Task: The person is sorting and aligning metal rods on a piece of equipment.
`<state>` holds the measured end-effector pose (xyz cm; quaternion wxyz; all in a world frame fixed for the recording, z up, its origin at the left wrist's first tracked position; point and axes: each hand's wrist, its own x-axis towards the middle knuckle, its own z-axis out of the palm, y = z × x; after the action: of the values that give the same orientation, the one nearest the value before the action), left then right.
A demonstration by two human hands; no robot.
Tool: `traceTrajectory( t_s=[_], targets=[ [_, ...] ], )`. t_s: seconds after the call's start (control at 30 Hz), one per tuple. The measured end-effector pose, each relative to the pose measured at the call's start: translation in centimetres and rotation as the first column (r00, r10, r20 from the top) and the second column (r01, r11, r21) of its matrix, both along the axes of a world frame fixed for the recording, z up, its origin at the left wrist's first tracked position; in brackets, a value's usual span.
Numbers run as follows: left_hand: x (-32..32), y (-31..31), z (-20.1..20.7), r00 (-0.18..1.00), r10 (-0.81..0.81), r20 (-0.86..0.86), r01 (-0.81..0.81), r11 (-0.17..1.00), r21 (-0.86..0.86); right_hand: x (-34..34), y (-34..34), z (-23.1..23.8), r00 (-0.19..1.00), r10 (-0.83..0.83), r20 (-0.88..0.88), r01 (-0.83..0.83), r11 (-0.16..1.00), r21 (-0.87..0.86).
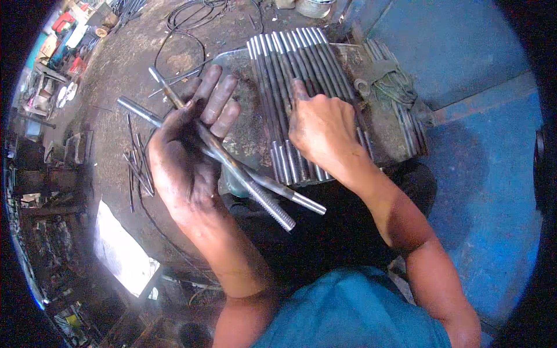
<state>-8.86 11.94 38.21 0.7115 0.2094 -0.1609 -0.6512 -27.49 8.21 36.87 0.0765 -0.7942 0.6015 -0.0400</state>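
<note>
My left hand [183,148], palm up and darkened with grime, holds two metal rods with threaded ends. The rods cross each other; one shows a long bright thread [270,204], the other a smooth bright end [309,203]. The thumb lies over them while the other fingers extend. My right hand [325,130] is above a row of dark threaded rods [272,87], its index finger stretched out onto them and the other fingers curled under. Nothing shows in that hand. Several rods lie side by side there, with bright ends at the far side and threads at the near side.
To the right of the row lies a second bundle of rods with a greenish cord [394,87] on it. Black cable [174,23] coils on the floor ahead. Thin rods [136,168] and a white sheet [122,249] lie left. Blue metal panels [487,133] stand right.
</note>
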Motion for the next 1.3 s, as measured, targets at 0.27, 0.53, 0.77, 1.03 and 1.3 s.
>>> traceTrajectory(
  t_s=[0.27,0.53,0.77,1.03,1.3],
  targets=[
    [-1.1,0.1,0.4,0.999,0.005,0.036,-0.005,1.000,0.022,-0.8,-1.1,0.4,0.696,0.234,0.679,-0.112,0.969,-0.219],
    [-3.2,-0.3,0.9,0.991,-0.024,0.131,0.011,0.995,0.096,0.3,2.4,2.4,0.592,0.388,0.706,-0.461,0.882,-0.097],
    [-1.0,1.3,1.1,0.986,0.122,0.112,-0.120,0.993,-0.024,-2.9,3.5,3.0,0.823,0.100,0.559,-0.146,0.989,0.038],
    [2.8,1.0,0.1,0.864,-0.209,-0.459,0.239,0.971,0.007,-1.9,1.9,0.7,0.918,0.022,0.395,0.000,0.998,-0.056],
    [2.8,1.9,0.5,0.904,0.279,-0.324,-0.237,0.957,0.165,0.0,2.2,1.4,0.991,0.132,0.030,-0.131,0.990,-0.048]
  ],
)
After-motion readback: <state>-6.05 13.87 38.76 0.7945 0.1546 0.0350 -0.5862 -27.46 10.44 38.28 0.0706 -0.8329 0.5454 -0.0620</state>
